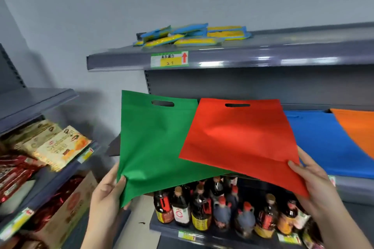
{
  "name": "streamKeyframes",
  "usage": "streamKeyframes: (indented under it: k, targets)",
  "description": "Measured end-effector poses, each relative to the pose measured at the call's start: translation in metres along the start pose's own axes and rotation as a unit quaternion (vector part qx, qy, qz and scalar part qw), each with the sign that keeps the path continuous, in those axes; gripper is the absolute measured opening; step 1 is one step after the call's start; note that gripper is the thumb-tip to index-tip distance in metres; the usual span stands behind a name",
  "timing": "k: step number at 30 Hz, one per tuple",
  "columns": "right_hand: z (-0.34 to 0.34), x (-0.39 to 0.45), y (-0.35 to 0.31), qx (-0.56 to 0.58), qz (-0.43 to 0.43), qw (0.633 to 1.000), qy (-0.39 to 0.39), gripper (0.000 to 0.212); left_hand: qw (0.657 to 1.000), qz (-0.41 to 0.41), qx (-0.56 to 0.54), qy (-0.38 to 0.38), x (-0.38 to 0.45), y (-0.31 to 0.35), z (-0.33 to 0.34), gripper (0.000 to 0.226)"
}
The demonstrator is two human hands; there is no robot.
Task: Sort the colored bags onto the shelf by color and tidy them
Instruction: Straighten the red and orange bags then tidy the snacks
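My left hand (105, 194) pinches the green bag (153, 143), right hand (311, 182) the red bag (242, 139); either limp corner could slip onto the bottles (222, 208).

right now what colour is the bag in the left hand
Green; the left hand holds the green bag by its lower corner, clearest in the head view.

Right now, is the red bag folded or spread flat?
Spread flat: the red bag shows its full face and handle slot, its lower corner pinched by the right hand.
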State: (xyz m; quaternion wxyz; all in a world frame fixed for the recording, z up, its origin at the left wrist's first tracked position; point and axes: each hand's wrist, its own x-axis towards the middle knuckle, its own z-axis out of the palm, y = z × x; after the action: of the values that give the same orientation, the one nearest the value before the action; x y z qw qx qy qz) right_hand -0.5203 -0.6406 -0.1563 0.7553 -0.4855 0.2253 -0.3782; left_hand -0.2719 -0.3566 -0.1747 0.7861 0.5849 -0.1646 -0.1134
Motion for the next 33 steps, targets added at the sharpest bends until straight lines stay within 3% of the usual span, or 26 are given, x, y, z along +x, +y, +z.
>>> streamKeyframes:
  k: [4, 8, 10, 14, 17, 21, 22, 24, 26, 29, 33]
  targets:
    - [-0.035, -0.004, -0.020, 0.004, -0.032, 0.998, 0.052, 0.046, 0.997, -0.041, -0.027, -0.060, 0.015, -0.006, 0.047, 0.045]
    - [-0.057, 0.003, -0.037, 0.005, -0.067, 0.993, 0.100, 0.045, 0.988, -0.056, -0.031, -0.140, 0.036, -0.005, 0.092, 0.067]
    - [-0.065, 0.009, -0.042, -0.001, -0.081, 0.989, 0.126, 0.044, 0.987, -0.053, 0.011, -0.150, 0.053, -0.012, 0.108, 0.040]
    - [-0.080, 0.018, -0.048, -0.012, -0.106, 0.981, 0.164, 0.047, 0.971, -0.048, 0.175, -0.157, 0.093, -0.035, 0.136, 0.047]
    - [-0.092, 0.023, -0.050, -0.020, -0.107, 0.979, 0.171, 0.050, 0.931, 0.010, 0.321, -0.173, 0.118, -0.048, 0.149, 0.044]
    - [-0.107, 0.026, -0.055, -0.018, -0.107, 0.979, 0.173, 0.052, 0.811, 0.105, 0.553, -0.156, 0.138, -0.063, 0.162, 0.048]
    - [-0.110, 0.026, -0.057, -0.013, -0.107, 0.979, 0.173, 0.051, 0.797, 0.125, 0.572, -0.150, 0.139, -0.066, 0.169, 0.049]
    - [-0.117, 0.027, -0.060, -0.013, -0.106, 0.979, 0.175, 0.050, 0.813, 0.148, 0.538, -0.166, 0.133, -0.069, 0.191, 0.046]
    - [-0.125, 0.027, -0.063, -0.017, -0.103, 0.978, 0.179, 0.049, 0.850, 0.138, 0.465, -0.203, 0.119, -0.066, 0.221, 0.038]
    - [-0.140, 0.023, -0.071, -0.015, -0.101, 0.980, 0.173, 0.051, 0.914, 0.006, 0.299, -0.275, 0.087, -0.063, 0.273, 0.022]
    - [-0.171, 0.011, -0.092, -0.008, -0.104, 0.981, 0.161, 0.047, 0.913, -0.191, 0.098, -0.347, 0.033, -0.061, 0.342, 0.041]
